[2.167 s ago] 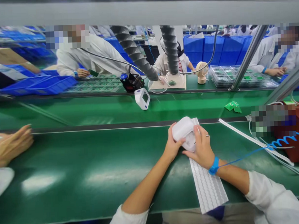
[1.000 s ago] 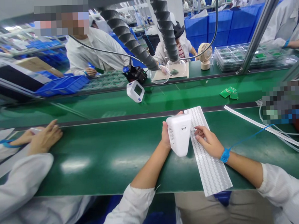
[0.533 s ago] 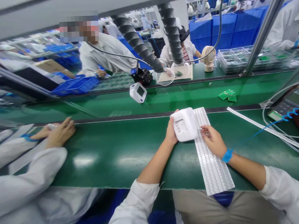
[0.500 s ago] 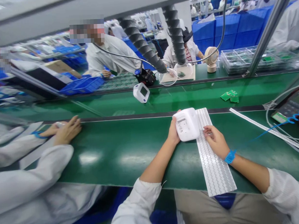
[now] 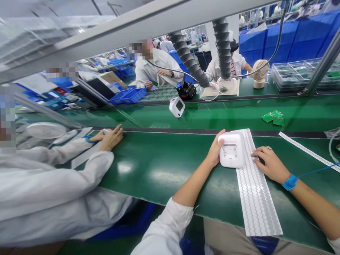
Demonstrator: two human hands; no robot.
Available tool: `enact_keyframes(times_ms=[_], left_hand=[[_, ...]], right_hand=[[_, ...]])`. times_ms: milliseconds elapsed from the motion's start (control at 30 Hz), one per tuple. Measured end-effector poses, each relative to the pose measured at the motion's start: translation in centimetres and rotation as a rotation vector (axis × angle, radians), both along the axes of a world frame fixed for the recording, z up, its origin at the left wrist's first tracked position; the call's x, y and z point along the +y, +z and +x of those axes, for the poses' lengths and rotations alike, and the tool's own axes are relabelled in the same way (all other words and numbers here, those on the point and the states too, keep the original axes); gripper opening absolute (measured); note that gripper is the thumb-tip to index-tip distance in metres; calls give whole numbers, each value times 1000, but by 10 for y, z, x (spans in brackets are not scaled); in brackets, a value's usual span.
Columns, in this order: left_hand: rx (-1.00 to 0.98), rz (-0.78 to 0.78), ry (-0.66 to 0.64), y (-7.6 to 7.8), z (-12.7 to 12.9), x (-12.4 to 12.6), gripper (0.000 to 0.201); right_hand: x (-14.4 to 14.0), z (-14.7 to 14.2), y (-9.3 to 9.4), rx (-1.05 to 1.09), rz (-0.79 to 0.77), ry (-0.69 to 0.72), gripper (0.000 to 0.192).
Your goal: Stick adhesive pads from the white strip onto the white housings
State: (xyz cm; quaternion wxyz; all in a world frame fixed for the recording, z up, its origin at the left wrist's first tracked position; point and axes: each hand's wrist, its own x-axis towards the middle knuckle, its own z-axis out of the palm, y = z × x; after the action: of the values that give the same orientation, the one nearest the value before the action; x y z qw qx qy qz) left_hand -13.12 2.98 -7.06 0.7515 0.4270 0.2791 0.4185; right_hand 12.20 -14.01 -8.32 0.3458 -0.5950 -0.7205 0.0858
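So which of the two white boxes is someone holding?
The near white box, gripped by the left hand beside the sticker strip. The other white box sits alone on the far green belt, untouched.

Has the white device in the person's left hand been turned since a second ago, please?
Yes. The white device stood upright beside the sticker sheet; now it lies flat, overlapping it.

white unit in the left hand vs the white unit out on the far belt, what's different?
The held white unit is gripped by the left hand, beside the pad strip; the far white unit stands alone, untouched. The held one looks larger, being nearer. Both are white with a rectangular window.
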Motion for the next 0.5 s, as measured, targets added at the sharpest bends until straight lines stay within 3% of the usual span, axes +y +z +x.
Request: enact_keyframes(times_ms=[267, 500], left_hand=[[125, 138, -57, -5, -6, 3, 94], [162, 139, -49, -6, -8, 8, 99]], right_hand=[[6, -2, 0, -7, -31, -16, 21], [15, 0, 6, -8, -107, 39, 26]])
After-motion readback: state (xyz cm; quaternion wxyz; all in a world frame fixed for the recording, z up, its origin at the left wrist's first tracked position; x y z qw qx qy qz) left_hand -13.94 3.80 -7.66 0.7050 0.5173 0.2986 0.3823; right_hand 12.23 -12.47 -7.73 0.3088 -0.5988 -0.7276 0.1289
